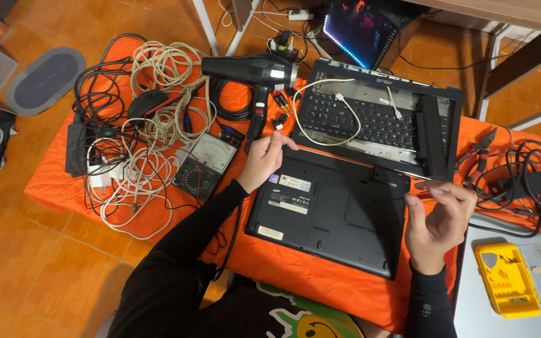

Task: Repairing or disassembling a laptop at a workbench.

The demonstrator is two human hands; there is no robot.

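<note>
Black sleeves are filling the bottom of the view, reaching out over an orange cloth (320,278) that is covering the work surface. Lying on it between the two hands is a black laptop (332,209), flipped underside up, its matte plastic base showing vent slots and pale stickers. Its long axis is running left to right with a slight tilt, the right end sitting nearer the person, and its far long edge is lying just beside a dismantled keyboard frame (377,119), a flat black panel with a white cable (330,116) looping across the keys.

At the laptop's far left corner, the left hand (263,161) is resting with loosely curled fingers, thumb up, touching or nearly touching the edge; I cannot tell whether it is gripping anything. By the right edge, the right hand (438,219) is hovering half-closed, fingertips pinching a thin red-tipped object (425,196), too small to identify.

Further left, a tangle of cream and black cables (151,125) is sprawling over the cloth, with a black hair dryer (252,72) pointing its barrel left, and an analogue multimeter (205,164) lying face up. At lower right, a yellow plastic bit case (507,278) is sitting on a grey laptop lid (521,322).
</note>
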